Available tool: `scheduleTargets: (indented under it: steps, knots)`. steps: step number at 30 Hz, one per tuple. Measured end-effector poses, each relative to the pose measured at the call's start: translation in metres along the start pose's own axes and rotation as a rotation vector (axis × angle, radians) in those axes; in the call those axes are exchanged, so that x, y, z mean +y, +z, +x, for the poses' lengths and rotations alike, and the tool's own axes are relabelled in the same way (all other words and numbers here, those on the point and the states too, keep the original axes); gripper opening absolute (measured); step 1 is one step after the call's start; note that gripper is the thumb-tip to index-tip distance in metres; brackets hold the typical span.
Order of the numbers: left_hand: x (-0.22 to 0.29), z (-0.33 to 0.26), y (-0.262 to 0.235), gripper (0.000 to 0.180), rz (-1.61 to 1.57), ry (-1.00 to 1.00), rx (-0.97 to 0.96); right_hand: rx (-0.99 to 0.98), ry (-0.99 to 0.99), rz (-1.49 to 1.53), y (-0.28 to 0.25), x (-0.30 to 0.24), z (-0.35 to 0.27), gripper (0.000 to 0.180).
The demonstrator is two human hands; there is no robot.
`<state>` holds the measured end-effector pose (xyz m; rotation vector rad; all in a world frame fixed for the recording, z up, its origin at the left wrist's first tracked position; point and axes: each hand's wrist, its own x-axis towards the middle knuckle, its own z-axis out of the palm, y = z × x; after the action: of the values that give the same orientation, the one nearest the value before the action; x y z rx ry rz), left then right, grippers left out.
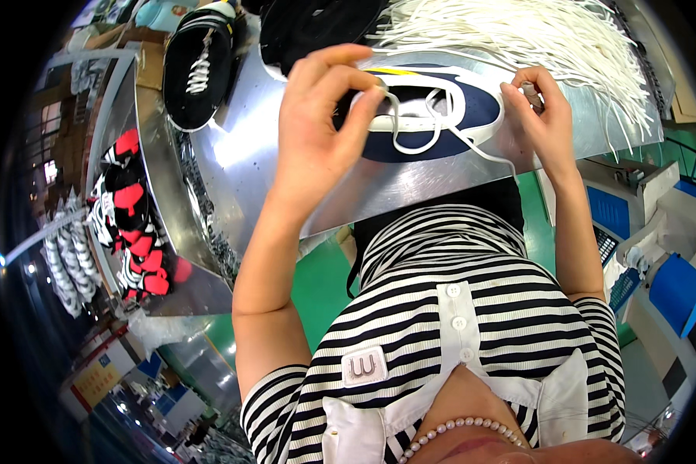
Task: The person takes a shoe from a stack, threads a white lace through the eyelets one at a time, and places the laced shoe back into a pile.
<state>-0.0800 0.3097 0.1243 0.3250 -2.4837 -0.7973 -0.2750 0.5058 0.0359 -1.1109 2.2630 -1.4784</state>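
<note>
A navy and white shoe upper lies flat on the shiny metal table in front of me. A white lace loops through its eyelets. My left hand pinches one stretch of the lace over the left side of the upper. My right hand pinches the other lace end at the upper's right edge. A loose strand trails down toward the table's near edge.
A heap of white laces lies at the back right of the table. Black shoe uppers with white laces rest at the back left. Red, black and white shoes crowd a lower shelf on the left. Blue bins stand at right.
</note>
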Motion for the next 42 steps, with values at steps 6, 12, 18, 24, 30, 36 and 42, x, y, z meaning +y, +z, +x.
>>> scheduleTargets:
  steps: [6, 12, 18, 24, 30, 36, 42]
  knots:
    - [0.005, 0.011, 0.057, 0.008, -0.067, 0.077, 0.042, -0.184, -0.008, 0.474, 0.042, -0.034, -0.005, 0.018]
    - [-0.004, -0.025, 0.028, 0.025, 0.113, -0.082, -0.116, -0.194, 0.413, 0.780, 0.042, -0.028, 0.003, 0.014]
    - [-0.032, 0.001, 0.053, 0.058, -1.042, -1.060, -0.438, -0.221, 0.368, 0.563, 0.056, -0.028, 0.002, 0.032]
    - [-0.009, -0.008, 0.070, 0.020, -0.666, -0.945, -0.169, -0.223, 0.187, 0.275, 0.054, -0.025, -0.003, 0.038]
    - [-0.001, -0.014, 0.079, 0.014, -0.500, -0.782, -0.055, -0.153, -0.051, 0.207, 0.046, -0.035, -0.011, 0.028]
    - [-0.004, -0.021, 0.081, 0.024, -0.493, -0.794, 0.000, -0.175, -0.083, 0.116, 0.027, -0.032, -0.014, 0.013]
    - [-0.005, -0.023, 0.081, 0.024, -0.481, -0.762, -0.018, -0.259, -0.073, -0.008, 0.027, -0.031, -0.007, 0.014]
